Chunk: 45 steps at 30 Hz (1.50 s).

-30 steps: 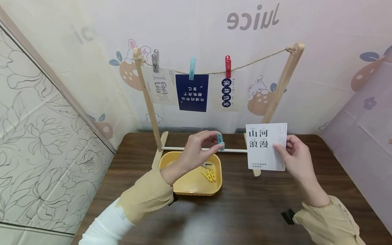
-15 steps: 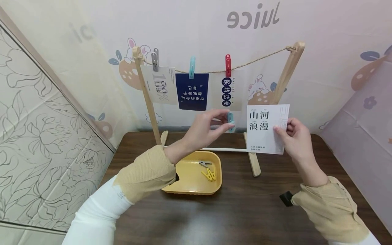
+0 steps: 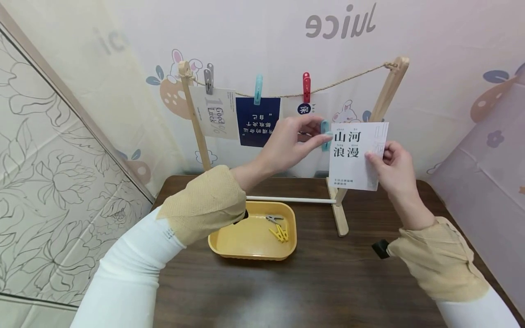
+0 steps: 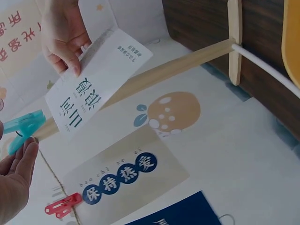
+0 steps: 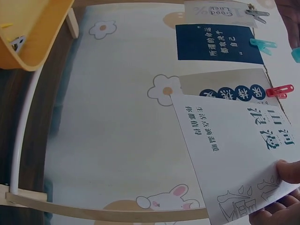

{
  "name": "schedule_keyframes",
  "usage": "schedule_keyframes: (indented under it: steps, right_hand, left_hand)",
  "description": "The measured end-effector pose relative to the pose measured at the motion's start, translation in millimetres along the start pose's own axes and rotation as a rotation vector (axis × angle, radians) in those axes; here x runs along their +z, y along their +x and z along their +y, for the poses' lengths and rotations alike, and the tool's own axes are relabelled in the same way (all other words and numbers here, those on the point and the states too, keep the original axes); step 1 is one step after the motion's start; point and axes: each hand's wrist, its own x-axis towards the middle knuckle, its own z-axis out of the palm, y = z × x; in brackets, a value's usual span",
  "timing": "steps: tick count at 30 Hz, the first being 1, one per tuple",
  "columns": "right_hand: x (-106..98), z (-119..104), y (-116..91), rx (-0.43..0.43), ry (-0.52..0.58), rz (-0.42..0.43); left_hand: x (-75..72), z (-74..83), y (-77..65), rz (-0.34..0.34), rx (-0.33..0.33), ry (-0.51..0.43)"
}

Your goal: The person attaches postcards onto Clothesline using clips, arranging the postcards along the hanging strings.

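Note:
My left hand point(image 3: 283, 143) pinches a light-blue clothespin point(image 4: 29, 125) between thumb and fingers, close beside the left edge of a white card point(image 3: 354, 171). The card, printed with large Chinese characters, is upright, held at its right edge by my right hand point(image 3: 397, 175). Behind them a twine line point(image 3: 350, 82) hangs between two wooden posts. On it are a pale "Good Luck" card point(image 3: 215, 123) under a grey clothespin point(image 3: 208, 81), a navy card point(image 3: 252, 130) under a blue clothespin point(image 3: 258, 89), and a cream card point(image 4: 140, 187) under a red clothespin point(image 3: 306, 88).
On the dark wooden table point(image 3: 320, 282) a yellow tray point(image 3: 252, 256) holds a grey clothespin point(image 3: 273, 218) and yellow clothespins point(image 3: 280, 233). The rack's right post point(image 3: 387, 93), its wooden foot point(image 3: 340, 218) and a white crossbar point(image 3: 291, 199) stand near the printed wall cloth.
Both hands have risen toward the twine. The left hand has also moved right with the blue clothespin, up to the white card, and now covers much of the cream card.

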Motion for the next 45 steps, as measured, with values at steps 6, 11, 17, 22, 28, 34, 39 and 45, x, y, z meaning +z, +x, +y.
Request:
schedule_keyframes:
  steps: [6,11,17,22,28,34,39,45]
  right_hand:
    - [0.3,-7.0,12.6,0.029,0.038,0.034]
    - [0.4,-13.4,20.1,0.054,0.025,0.063]
    - [0.9,-20.0,28.2,0.075,-0.031,0.084]
    - [2.0,-21.9,35.0,0.097,-0.041,0.080]
    - [2.9,-25.3,40.2,0.109,-0.014,0.092]
    - [3.4,-26.5,44.5,0.119,0.003,0.105]
    - [3.5,-27.9,47.3,0.122,0.017,0.121]
    - [4.2,-30.2,51.7,0.117,0.046,0.142]
  left_hand:
    - [-4.8,8.9,17.1,0.026,0.069,0.039]
    - [-9.2,16.7,32.3,0.031,0.011,0.080]
    - [-11.6,25.0,48.3,0.018,-0.074,0.103]
    - [-12.6,26.8,60.0,0.034,-0.065,0.112]
    - [-13.2,26.3,73.4,0.056,-0.051,0.133]
    - [-13.7,26.7,86.7,0.084,-0.045,0.164]
    - [-12.4,27.4,97.0,0.104,-0.061,0.184]
    - [-9.8,31.6,112.8,0.128,-0.106,0.210]
